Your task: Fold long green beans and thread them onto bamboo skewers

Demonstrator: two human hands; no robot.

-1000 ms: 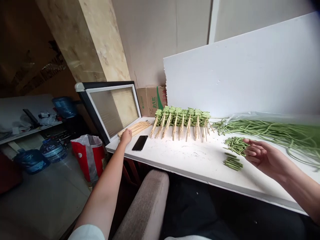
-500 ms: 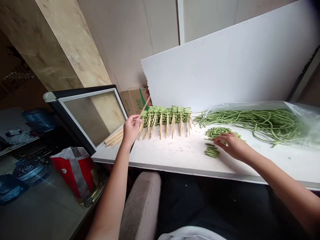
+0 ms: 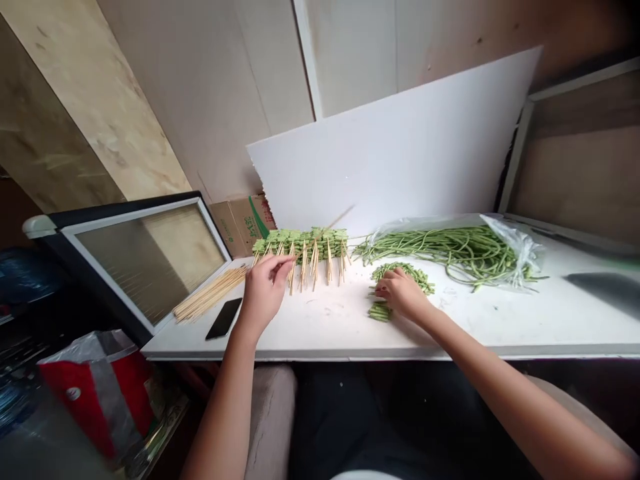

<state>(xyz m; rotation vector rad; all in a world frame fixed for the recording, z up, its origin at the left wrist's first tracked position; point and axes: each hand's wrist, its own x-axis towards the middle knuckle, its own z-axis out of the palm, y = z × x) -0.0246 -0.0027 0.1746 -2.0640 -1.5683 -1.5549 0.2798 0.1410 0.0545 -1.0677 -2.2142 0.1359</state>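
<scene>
My left hand pinches a thin bamboo skewer that slants up and to the right, over a row of green bean pieces threaded on skewers. The hand is just in front of that row. My right hand rests on a heap of cut green beans, fingers curled, beside a smaller bundle of cut beans. Long green beans lie behind them, partly in a clear plastic bag.
A bundle of bare skewers and a black phone lie on the white table. A white board leans behind it. A cardboard box, a glass-topped freezer and a red bag stand to the left.
My left hand has taken a skewer from the bundle and lowered it towards the row. My right hand has come down onto the cut beans. The view has swung to the right.
</scene>
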